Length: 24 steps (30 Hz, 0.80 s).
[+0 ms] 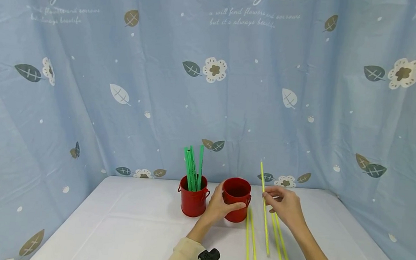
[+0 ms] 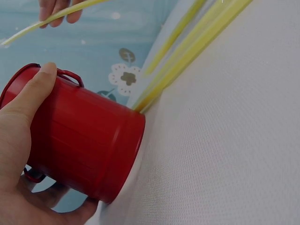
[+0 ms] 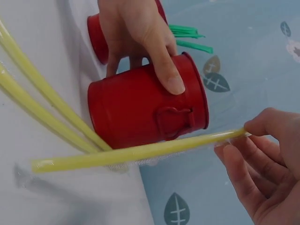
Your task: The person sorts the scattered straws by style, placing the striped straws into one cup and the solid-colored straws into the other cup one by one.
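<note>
My left hand (image 1: 217,207) grips a small red metal bucket (image 1: 236,213), its thumb across the near side and its fingers behind. The bucket's mouth faces up, with nothing visible inside. To the right, my right hand (image 1: 287,206) pinches a yellow straw (image 1: 265,219) in a clear wrapper between thumb and fingers. That straw points upward, its lower end hanging toward me; the right wrist view shows the straw (image 3: 89,160) passing close by the bucket (image 3: 131,103). More yellow straws (image 1: 252,243) lie on the table in front of and right of the bucket.
A second red bucket (image 1: 192,206) stands left of my left hand, holding several green straws (image 1: 191,167) upright. The table (image 1: 128,230) has a white cover. A blue patterned curtain (image 1: 160,80) hangs behind it and along both sides.
</note>
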### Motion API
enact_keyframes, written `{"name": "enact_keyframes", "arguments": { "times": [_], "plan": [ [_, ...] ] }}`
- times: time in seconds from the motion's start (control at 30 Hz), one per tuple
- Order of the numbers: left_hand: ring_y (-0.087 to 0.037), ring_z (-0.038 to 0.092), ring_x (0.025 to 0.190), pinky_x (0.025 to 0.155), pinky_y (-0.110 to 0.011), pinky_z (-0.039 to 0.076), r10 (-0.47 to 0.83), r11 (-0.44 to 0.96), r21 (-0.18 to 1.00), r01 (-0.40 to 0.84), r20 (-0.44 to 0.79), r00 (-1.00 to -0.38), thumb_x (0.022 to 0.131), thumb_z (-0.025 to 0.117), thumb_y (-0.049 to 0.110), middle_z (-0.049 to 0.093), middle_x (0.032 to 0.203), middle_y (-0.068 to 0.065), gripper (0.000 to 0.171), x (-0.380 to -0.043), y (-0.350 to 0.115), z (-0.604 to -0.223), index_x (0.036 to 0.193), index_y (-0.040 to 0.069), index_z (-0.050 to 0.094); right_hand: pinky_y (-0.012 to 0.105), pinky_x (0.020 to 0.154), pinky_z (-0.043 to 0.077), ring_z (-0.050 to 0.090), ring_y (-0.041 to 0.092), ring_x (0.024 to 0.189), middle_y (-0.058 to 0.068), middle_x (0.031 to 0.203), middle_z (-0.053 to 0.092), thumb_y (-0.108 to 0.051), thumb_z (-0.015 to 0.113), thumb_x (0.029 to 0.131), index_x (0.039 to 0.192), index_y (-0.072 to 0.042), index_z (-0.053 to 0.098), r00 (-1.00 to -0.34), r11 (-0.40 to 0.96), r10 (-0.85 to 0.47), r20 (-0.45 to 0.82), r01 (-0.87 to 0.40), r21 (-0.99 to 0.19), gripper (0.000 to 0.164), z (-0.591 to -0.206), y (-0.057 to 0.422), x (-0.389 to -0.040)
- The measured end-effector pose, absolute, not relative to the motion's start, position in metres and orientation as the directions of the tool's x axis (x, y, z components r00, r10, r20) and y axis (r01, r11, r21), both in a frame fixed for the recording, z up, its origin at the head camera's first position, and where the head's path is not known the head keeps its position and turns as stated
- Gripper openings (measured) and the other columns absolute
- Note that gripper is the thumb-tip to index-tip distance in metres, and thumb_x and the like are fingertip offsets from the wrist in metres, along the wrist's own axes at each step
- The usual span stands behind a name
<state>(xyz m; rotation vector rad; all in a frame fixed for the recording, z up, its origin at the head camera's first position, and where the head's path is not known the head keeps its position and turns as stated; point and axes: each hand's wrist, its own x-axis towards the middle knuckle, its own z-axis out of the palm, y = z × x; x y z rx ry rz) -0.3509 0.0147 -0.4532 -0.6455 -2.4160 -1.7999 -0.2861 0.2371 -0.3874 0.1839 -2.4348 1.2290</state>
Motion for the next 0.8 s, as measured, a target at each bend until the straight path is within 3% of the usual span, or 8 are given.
{"name": "enact_keyframes", "arguments": {
  "times": [0.2, 0.8],
  "plan": [
    [-0.018, 0.047, 0.128, 0.092, -0.035, 0.055, 0.307, 0.219, 0.896, 0.387, 0.313, -0.899, 0.08, 0.081, 0.038, 0.049, 0.141, 0.003, 0.083, -0.352, 0.015, -0.453, 0.147, 0.022, 0.035, 0.022, 0.053, 0.055, 0.066, 0.0, 0.066, 0.007, 0.088, 0.075, -0.019, 0.071, 0.09, 0.104, -0.01, 0.071, -0.891, 0.637, 0.074, 0.448, -0.304, -0.708, 0.016, -0.381, 0.234, -0.289],
    [-0.018, 0.047, 0.128, 0.093, -0.035, 0.054, 0.297, 0.218, 0.896, 0.386, 0.316, -0.901, 0.079, 0.081, 0.039, 0.049, 0.14, 0.002, 0.083, -0.353, 0.015, -0.455, 0.146, 0.023, 0.035, 0.028, 0.054, 0.057, 0.064, -0.004, 0.065, 0.012, 0.095, 0.074, -0.024, 0.068, 0.093, 0.107, -0.009, 0.069, -0.808, 0.564, 0.077, 0.584, -0.448, -0.693, 0.021, -0.32, 0.21, -0.31]
  ]
}}
